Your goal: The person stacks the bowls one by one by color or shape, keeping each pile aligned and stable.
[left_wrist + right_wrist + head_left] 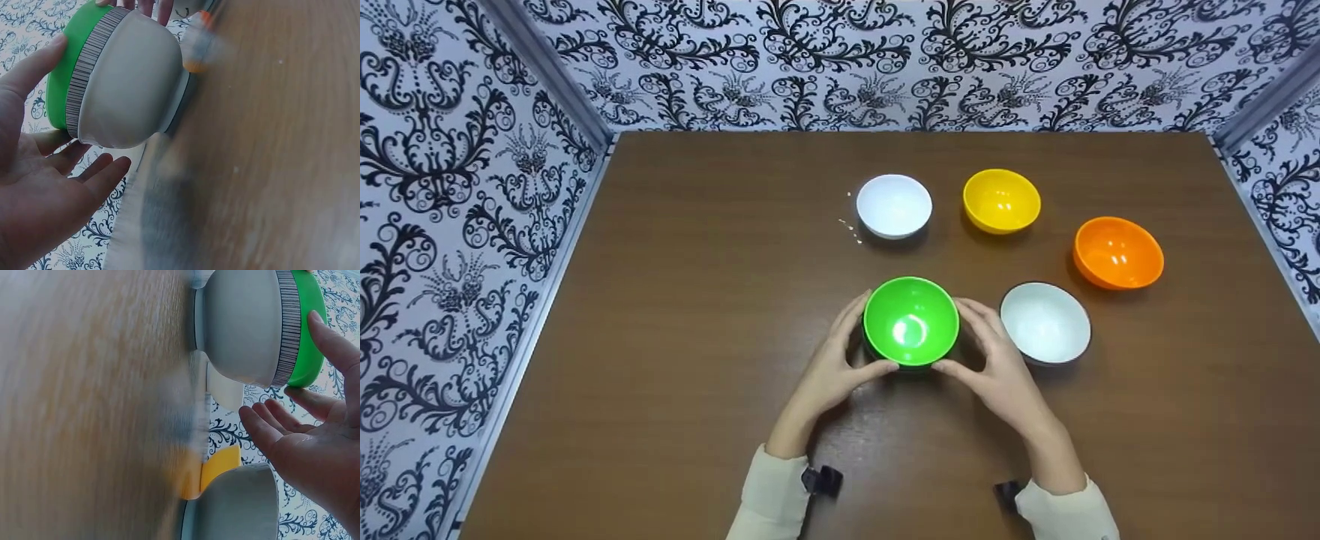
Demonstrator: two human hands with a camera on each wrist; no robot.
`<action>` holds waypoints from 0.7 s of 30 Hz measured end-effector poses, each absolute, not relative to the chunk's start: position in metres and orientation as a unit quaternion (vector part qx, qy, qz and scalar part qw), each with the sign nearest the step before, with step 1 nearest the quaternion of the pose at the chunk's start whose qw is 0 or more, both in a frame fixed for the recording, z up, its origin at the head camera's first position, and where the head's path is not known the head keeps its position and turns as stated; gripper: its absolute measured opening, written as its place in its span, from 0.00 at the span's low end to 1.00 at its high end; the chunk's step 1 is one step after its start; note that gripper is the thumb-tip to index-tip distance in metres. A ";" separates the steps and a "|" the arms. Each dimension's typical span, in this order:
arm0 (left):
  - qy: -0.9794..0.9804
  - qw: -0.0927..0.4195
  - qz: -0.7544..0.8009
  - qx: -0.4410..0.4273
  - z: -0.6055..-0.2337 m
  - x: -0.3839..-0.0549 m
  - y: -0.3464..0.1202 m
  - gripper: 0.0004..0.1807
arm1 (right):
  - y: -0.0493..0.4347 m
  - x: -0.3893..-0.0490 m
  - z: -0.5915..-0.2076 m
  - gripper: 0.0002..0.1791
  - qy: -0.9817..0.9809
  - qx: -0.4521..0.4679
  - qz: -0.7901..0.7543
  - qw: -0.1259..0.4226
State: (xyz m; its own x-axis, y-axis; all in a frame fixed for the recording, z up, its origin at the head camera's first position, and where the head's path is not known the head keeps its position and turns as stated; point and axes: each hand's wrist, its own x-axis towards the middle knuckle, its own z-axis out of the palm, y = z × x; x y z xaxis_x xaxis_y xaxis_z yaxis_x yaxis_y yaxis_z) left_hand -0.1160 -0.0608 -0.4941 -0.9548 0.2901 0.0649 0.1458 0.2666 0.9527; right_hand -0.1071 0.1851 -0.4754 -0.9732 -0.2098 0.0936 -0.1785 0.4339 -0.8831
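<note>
A green bowl (911, 321) sits nested in a pale grey bowl (132, 79) with a black-striped band at its rim, which stands on the table. From the left, my left hand (840, 367) holds the green bowl, thumb on its near side and fingers around the far side. My right hand (997, 367) grips it from the right in the same way. In the right wrist view, that thumb presses the green wall above the striped band while the lower fingers spread away from the grey bowl. Just right of my right hand is another pale bowl (1045, 323).
Behind the stack stand a white bowl (894, 206) and a yellow bowl (1001, 201). An orange bowl (1118, 253) is farther right. Small white specks (851, 229) lie by the white bowl. Patterned walls (840, 67) border the brown table (660, 337) at the back and sides.
</note>
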 end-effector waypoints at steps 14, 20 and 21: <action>0.799 0.064 0.584 0.130 -0.498 -0.117 -0.060 0.53 | 0.186 -0.107 -0.477 0.46 0.862 -0.110 -0.495 0.025; 0.792 0.061 0.591 0.136 -0.499 -0.118 -0.059 0.53 | 0.186 -0.107 -0.478 0.46 0.862 -0.109 -0.493 0.031; 0.792 0.062 0.592 0.135 -0.499 -0.118 -0.059 0.53 | 0.187 -0.107 -0.478 0.46 0.862 -0.108 -0.494 0.032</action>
